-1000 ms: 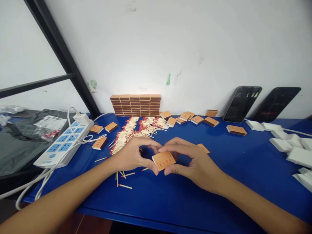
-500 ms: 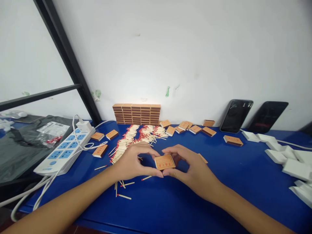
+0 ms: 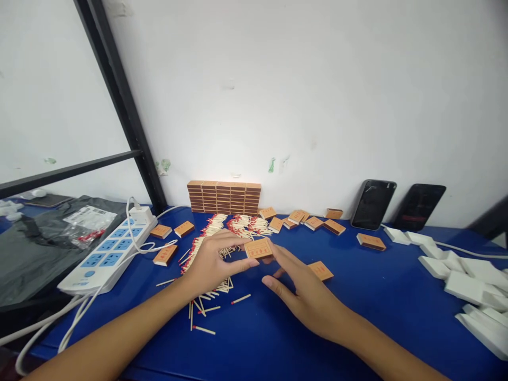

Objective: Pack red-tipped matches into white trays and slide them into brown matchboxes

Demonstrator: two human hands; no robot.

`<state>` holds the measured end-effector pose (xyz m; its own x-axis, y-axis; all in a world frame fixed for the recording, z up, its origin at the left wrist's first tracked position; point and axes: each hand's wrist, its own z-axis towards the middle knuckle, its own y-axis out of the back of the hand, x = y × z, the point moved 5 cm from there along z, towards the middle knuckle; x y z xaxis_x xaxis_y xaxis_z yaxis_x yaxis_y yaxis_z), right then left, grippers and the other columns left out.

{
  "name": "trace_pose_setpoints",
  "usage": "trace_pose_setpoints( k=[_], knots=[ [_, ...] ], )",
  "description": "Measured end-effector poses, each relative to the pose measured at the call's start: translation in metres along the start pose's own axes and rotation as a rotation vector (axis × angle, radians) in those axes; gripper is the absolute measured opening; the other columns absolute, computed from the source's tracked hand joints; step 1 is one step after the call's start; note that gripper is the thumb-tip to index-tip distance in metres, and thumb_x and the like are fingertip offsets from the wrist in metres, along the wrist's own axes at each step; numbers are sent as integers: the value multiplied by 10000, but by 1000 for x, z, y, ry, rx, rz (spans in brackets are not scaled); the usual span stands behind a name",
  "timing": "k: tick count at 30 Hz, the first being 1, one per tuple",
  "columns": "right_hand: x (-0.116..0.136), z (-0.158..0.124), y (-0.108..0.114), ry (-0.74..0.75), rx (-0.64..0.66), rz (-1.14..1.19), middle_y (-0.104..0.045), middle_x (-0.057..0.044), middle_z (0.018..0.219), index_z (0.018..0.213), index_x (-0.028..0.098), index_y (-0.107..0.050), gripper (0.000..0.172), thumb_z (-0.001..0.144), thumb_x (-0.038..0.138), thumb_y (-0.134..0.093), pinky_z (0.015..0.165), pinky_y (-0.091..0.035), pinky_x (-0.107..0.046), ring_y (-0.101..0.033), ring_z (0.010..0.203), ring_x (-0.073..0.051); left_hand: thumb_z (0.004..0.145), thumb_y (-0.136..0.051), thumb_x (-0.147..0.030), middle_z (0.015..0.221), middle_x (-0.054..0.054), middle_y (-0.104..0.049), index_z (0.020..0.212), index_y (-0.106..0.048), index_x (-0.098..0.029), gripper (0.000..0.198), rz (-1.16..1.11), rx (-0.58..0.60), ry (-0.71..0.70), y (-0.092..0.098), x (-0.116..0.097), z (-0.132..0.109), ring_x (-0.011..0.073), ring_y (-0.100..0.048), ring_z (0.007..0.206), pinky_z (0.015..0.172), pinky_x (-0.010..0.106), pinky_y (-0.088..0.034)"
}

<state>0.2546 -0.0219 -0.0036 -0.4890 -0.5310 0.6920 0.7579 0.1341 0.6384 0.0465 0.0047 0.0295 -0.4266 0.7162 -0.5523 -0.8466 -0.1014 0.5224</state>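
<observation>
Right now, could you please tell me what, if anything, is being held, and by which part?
The left hand pinches a matchbox by its left end; the right hand is at its right end, thumb clear, finger contact unclear.

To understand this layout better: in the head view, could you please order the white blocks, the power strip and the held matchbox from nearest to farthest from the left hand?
1. Held matchbox: gripped by the left hand, at its fingertips.
2. Power strip: to the hand's left.
3. White blocks: at the far right of the view.
</observation>
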Motion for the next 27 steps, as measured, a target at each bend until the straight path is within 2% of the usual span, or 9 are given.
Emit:
trace_pose_setpoints(
  k=[3, 6, 8, 10, 12, 17, 20, 23, 27],
  knots=[
    [-11, 28, 29, -9, -123, -91, -729, -131, 1263, 1463, 215, -607, 535, 1029, 522, -551, 897, -610, -451, -717, 1002, -256, 837, -880, -405, 1048, 84, -804, 1131, -806, -210, 360, 59, 7, -12, -1, 8, -1, 233, -736, 938, 864, 386, -583],
    [-30, 75, 62, -95, -282, -249, -762, -130, 1157, 1280, 181, -698, 429, 1002, 485, -579, 842, -583, -408, -719, 967, -261, 849, -869, -407, 1045, 96, -798, 1172, -787, -191, 397, 126, 7, -103, -1, 13, -1, 242, -723, 949, 882, 407, -580],
    [-43, 109, 69, -155, -239, -454, -755, -155, 1194, 1234, 149, -715, 441, 962, 487, -635, 931, -545, -416, -707, 1048, -289, 871, -850, -398, 1058, 105, -793, 1205, -769, -178, 407, 159, 9, -143, 0, 17, 0, 246, -713, 970, 902, 420, -582],
    [-54, 136, 63, -201, -139, -603, -739, -195, 1239, 1252, 114, -715, 525, 940, 531, -649, 974, -518, -403, -679, 1151, -327, 889, -833, -397, 1056, 110, -788, 1223, -757, -171, 411, 201, 4, -140, 2, 20, 2, 249, -708, 970, 895, 424, -590],
    [-61, 153, 54, -243, -119, -722, -720, -232, 1269, 1285, 94, -706, 593, 931, 563, -632, 974, -507, -409, -667, 1182, -359, 894, -826, -400, 1044, 110, -784, 1214, -755, -173, 398, 239, -12, -122, 5, 22, 3, 249, -709, 958, 872, 417, -599],
    [-75, 163, 40, -348, -82, -774, -769, -226, 1156, 1175, 107, -750, 504, 903, 519, -648, 877, -513, -376, -711, 1087, -352, 898, -820, -413, 1032, 95, -787, 1196, -756, -201, 371, 256, -20, -123, 3, 23, 4, 250, -714, 958, 880, 415, -604],
    [-74, 156, 55, -341, -152, -780, -782, -183, 1130, 1226, 121, -723, 442, 915, 426, -642, 853, -501, -345, -712, 1048, -308, 903, -811, -431, 1036, 94, -785, 1191, -757, -205, 370, 252, -11, -121, 1, 24, 3, 254, -711, 967, 884, 422, -597],
    [-68, 149, 71, -236, -185, -761, -779, -132, 1099, 1262, 133, -703, 406, 947, 376, -618, 887, -484, -336, -686, 1050, -275, 896, -815, -445, 1008, 87, -780, 1167, -763, -205, 366, 266, -9, -102, 1, 23, 3, 251, -710, 951, 857, 406, -593],
    [-72, 150, 65, -126, -8, -730, -743, -136, 1200, 1333, 135, -683, 419, 945, 282, -632, 946, -464, -319, -653, 1119, -261, 885, -826, -441, 1016, 88, -778, 1149, -769, -195, 366, 272, -10, -73, 3, 23, 5, 251, -717, 956, 857, 395, -590]
  ],
)
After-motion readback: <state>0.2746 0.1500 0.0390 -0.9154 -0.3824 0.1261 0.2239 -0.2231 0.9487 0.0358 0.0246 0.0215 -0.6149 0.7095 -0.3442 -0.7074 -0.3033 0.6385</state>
